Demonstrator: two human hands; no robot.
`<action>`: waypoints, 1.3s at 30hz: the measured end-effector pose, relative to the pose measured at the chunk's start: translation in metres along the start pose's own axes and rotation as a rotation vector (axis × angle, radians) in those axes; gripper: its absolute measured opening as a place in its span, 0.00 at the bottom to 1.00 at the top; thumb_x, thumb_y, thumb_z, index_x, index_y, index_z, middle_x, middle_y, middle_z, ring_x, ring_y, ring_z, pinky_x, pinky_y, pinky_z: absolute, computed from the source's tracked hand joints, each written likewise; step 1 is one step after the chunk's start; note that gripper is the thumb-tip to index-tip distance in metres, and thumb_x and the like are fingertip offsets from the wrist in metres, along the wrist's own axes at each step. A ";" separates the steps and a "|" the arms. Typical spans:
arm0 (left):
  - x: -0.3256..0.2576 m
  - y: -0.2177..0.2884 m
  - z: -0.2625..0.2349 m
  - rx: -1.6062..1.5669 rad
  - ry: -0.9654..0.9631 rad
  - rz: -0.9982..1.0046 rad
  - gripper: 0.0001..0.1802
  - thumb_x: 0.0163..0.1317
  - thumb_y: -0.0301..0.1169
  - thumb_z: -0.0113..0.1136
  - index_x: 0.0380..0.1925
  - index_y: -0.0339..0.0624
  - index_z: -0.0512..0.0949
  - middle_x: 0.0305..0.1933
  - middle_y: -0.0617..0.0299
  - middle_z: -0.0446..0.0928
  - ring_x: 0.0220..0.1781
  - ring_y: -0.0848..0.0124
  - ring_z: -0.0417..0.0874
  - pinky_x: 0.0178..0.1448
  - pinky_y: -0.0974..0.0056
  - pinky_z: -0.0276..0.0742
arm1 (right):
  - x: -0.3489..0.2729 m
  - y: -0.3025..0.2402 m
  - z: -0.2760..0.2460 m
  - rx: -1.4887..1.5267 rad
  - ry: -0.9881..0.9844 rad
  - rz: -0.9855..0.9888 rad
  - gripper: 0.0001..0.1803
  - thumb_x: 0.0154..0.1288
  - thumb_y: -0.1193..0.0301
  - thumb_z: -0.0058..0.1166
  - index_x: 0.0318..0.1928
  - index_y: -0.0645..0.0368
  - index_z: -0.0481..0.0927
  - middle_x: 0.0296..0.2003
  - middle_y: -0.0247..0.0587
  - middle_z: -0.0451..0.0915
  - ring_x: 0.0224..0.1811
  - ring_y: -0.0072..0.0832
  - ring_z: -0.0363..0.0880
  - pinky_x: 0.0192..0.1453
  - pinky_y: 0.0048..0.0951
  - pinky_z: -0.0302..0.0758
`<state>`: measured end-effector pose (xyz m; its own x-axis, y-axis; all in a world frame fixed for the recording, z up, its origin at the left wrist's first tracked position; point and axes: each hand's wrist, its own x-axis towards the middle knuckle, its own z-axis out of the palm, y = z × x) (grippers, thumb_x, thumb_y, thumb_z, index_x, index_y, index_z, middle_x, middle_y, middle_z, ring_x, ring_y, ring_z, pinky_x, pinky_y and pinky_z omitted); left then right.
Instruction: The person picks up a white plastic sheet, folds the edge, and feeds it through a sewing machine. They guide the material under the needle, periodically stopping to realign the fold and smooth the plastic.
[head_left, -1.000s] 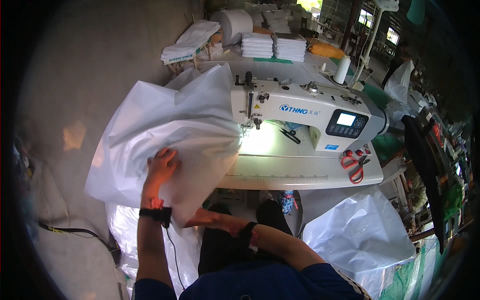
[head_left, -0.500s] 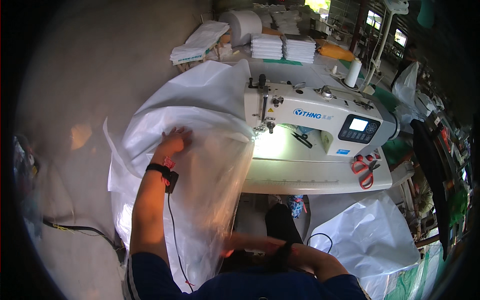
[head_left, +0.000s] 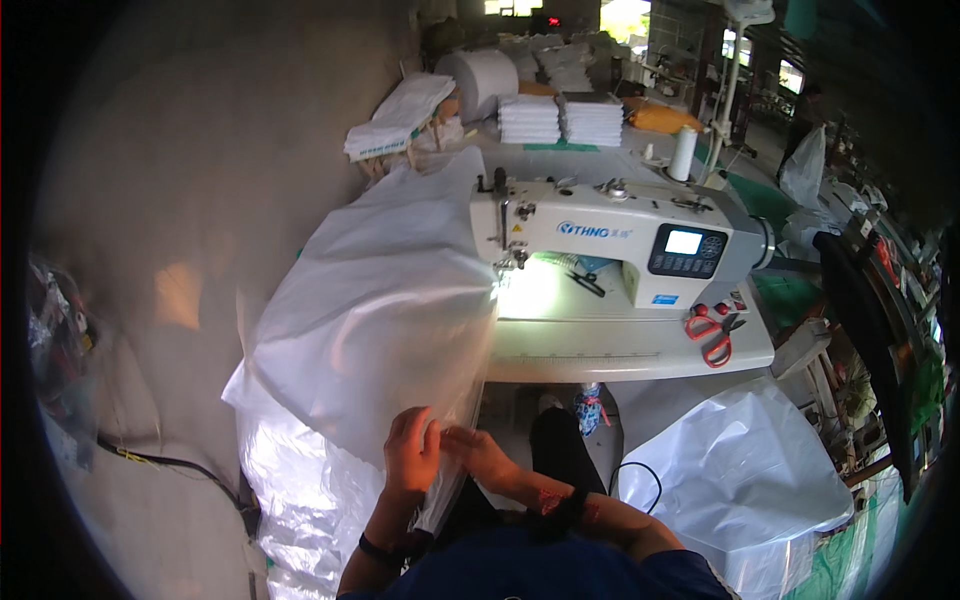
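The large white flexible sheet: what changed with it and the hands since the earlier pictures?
The left hand moved nearer and rightward, from the middle of the sheet to beside the right hand, at the sheet's near right edge; a grip cannot be told. Raised folds have mostly flattened. The red-handled scissors stayed on the white sewing table.

Sewing workshop; clock from view centre: sewing machine (head_left: 600, 215) at 2, scissors (head_left: 722, 335) 3, white roll (head_left: 485, 85) 12, folded stacks (head_left: 528, 122) 1.
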<state>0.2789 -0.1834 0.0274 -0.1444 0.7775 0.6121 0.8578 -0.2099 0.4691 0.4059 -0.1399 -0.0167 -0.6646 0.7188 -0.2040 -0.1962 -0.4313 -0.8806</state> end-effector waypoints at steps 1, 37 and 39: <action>-0.003 0.000 -0.003 0.021 0.023 -0.013 0.12 0.57 0.28 0.57 0.41 0.36 0.75 0.42 0.49 0.76 0.44 0.51 0.77 0.46 0.54 0.74 | -0.006 -0.003 0.003 -0.047 -0.093 0.011 0.17 0.68 0.63 0.49 0.48 0.64 0.75 0.28 0.32 0.74 0.25 0.17 0.72 0.33 0.20 0.72; 0.050 0.003 -0.081 0.573 -0.078 0.085 0.12 0.53 0.26 0.52 0.38 0.41 0.76 0.30 0.54 0.76 0.30 0.56 0.80 0.33 0.56 0.76 | -0.083 -0.028 0.002 -0.067 0.120 -0.209 0.09 0.68 0.70 0.46 0.40 0.65 0.67 0.18 0.39 0.71 0.15 0.26 0.73 0.19 0.25 0.72; 0.062 0.007 -0.095 0.498 -0.186 0.130 0.10 0.53 0.27 0.53 0.37 0.42 0.77 0.29 0.52 0.77 0.29 0.54 0.79 0.34 0.56 0.75 | -0.074 -0.039 0.014 -0.032 0.088 -0.237 0.09 0.68 0.70 0.47 0.39 0.65 0.67 0.18 0.39 0.71 0.15 0.26 0.73 0.19 0.25 0.72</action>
<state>0.2294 -0.1926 0.1295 0.0291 0.8651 0.5008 0.9991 -0.0404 0.0118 0.4525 -0.1839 0.0386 -0.5372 0.8431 -0.0253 -0.3156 -0.2288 -0.9209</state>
